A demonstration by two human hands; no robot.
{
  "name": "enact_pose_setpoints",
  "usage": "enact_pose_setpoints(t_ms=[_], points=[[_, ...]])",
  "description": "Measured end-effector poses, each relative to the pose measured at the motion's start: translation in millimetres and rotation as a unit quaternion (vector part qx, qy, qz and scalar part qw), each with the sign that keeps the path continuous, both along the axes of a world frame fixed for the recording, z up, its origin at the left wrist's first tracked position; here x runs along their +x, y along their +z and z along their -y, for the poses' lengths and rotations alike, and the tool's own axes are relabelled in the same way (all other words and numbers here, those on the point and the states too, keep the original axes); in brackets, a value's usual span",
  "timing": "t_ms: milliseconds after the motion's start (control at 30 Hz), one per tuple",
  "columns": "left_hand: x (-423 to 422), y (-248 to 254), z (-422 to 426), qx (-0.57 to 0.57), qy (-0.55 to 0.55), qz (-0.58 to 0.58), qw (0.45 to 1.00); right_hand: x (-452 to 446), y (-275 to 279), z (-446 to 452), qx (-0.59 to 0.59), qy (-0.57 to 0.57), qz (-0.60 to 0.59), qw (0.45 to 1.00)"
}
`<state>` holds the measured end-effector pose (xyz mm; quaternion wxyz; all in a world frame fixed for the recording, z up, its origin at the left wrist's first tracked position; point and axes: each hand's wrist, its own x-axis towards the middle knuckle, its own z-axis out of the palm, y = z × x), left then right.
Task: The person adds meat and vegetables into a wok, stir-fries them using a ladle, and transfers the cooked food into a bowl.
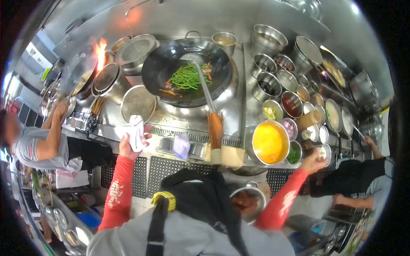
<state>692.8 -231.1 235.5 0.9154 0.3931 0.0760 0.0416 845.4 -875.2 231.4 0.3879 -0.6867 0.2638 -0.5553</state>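
Note:
My left hand (128, 147) is closed around a folded white cloth (136, 133), held in front of the stove's edge. At the far right of the counter, my right hand (313, 162) is at the rim of a small metal pot (327, 153). Its fingers are drawn together, with something white at the tips that is too small to name. Green beans (187, 77) and small brown bits lie in a black wok (158, 64) on the burner. A long-handled ladle (201, 79) rests in the wok, its wooden handle (215, 128) pointing toward me.
A bowl of beaten egg (270, 142) stands right of the ladle handle, among several metal seasoning pots (293, 104). Left of the wok is a round strainer (139, 103). Flames (100, 53) rise from another wok, where a co-worker (47, 141) stands. Another person (363, 175) works at right.

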Motion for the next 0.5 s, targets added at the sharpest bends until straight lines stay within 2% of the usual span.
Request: enact_pose_setpoints(t_ms=[67, 100, 167, 200, 233, 267, 300, 333, 400, 433, 500], points=[[10, -1, -8, -0.030, -0.024, -0.032, 0.999, 4, 21, -81, 0.026, 0.242, -0.003, 0.970], [21, -2, -9, -0.046, -0.037, -0.037, 0.998, -4, 59, -160, 0.134, 0.408, -0.010, 0.903], [45, -3, -1, -0.049, -0.046, -0.042, 0.997, 8, 51, -248, -0.097, 0.514, -0.127, 0.843], [56, -3, 6, -0.035, -0.041, -0.042, 0.998, 14, 57, -283, -0.063, 0.601, -0.225, 0.765], [62, -1, 11, -0.047, -0.073, -0.033, 0.996, 32, 39, -309, -0.290, 0.541, -0.248, 0.750], [66, 0, 16, -0.058, -0.105, -0.022, 0.993, 37, 45, -332, -0.323, 0.564, -0.363, 0.667], [66, -2, 19, -0.073, -0.129, 0.012, 0.989, 43, 37, -350, -0.365, 0.554, -0.410, 0.626], [64, -6, 16, -0.072, -0.153, 0.043, 0.985, 48, 31, -356, -0.352, 0.555, -0.418, 0.628], [47, -10, 12, -0.083, -0.103, 0.033, 0.991, 39, 32, -366, -0.324, 0.560, -0.437, 0.624], [33, -7, 1, -0.063, -0.112, 0.074, 0.989, 25, 34, -365, -0.331, 0.565, -0.407, 0.637], [1, -19, -33, -0.077, -0.122, 0.047, 0.988, -22, 44, -351, -0.348, 0.594, -0.316, 0.653]])
